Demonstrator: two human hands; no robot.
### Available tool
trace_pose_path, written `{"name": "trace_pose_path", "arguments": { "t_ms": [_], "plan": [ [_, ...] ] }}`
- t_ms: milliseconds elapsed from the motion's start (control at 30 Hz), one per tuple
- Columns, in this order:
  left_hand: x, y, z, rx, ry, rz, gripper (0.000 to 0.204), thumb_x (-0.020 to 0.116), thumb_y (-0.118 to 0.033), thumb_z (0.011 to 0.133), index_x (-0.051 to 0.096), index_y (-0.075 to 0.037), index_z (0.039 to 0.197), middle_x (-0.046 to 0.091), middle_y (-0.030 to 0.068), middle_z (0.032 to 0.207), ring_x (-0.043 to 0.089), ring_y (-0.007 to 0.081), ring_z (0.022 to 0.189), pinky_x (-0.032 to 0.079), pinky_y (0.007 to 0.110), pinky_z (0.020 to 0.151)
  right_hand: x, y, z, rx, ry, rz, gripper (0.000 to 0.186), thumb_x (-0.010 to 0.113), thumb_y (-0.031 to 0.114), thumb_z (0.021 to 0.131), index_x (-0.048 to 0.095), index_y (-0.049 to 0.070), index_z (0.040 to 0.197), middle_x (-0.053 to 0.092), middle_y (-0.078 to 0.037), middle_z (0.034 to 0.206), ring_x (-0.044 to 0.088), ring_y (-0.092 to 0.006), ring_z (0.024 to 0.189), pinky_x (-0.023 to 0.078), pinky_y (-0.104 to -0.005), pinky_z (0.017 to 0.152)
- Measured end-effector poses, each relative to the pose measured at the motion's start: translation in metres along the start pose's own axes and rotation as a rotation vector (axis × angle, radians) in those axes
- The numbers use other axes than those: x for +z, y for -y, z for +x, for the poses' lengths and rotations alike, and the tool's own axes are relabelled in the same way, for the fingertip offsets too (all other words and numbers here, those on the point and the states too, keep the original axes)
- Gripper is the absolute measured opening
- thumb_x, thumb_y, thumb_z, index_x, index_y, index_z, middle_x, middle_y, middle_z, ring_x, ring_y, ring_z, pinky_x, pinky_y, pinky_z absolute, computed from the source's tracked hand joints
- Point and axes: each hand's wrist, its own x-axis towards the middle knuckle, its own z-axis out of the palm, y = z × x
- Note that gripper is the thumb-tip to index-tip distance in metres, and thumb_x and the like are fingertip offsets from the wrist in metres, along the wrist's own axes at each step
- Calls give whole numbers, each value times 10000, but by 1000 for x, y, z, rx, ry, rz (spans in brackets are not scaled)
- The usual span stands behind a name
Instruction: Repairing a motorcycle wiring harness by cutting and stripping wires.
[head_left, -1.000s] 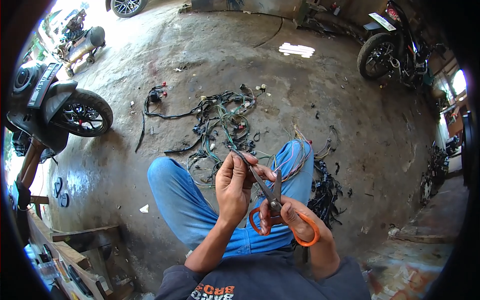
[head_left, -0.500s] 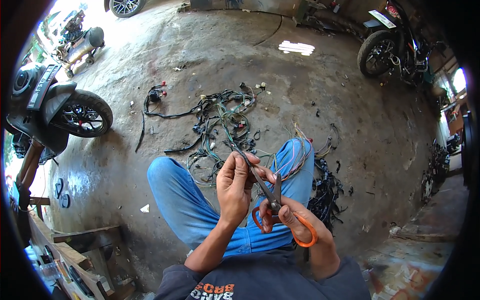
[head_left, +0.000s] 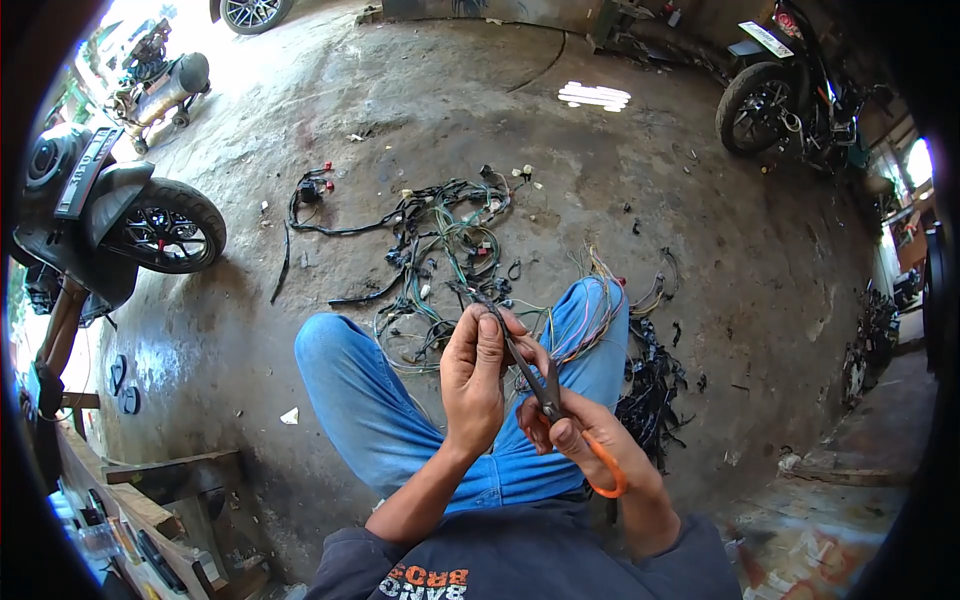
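My left hand is raised between my knees, its thumb and fingers pinched on a black-taped wire harness. The harness runs forward from my fingertips to the tangled wires on the floor. My right hand grips scissors with dark blades and orange handles. Their blades point up and left, one of them reaching to the harness at my left fingers. Only one orange loop shows clearly; my fingers cover the rest. A bundle of coloured wires lies over my right knee.
Cut black tape scraps are heaped right of my right leg. A motorcycle wheel stands at left, another motorcycle at far right. A wooden bench sits at lower left. Sandals lie on the concrete floor.
The scissors have turned slightly and their blades look closer together. One orange loop has gone behind my right fingers. My left hand has shifted a little to the right.
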Motion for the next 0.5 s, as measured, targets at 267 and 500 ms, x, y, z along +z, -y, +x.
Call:
{"name": "trace_pose_path", "arguments": {
  "t_ms": [267, 500],
  "plan": [
    [1, 17, -14, 77, 27, 378, 297, 368, -255, 1110, 472, -26, 953, 559, 81, 813, 595, 162, 748, 502, 276, 720, 11, 9, 6, -142, -182, -41, 561, 635, 498, 958, 578, 4, 1218, 539, -3, 889, 444, -54, 715, 394, -202, 621],
    [3, 16, -10, 57, -8, 91, 273, 363, -237, 1110, 492, -23, 1001, 539, 74, 844, 594, 163, 795, 525, 323, 797, -2, 18, -3, -113, -231, -191, 532, 694, 491, 916, 605, 6, 1116, 520, -11, 799, 466, -71, 680, 406, -226, 612]
  ]
}}
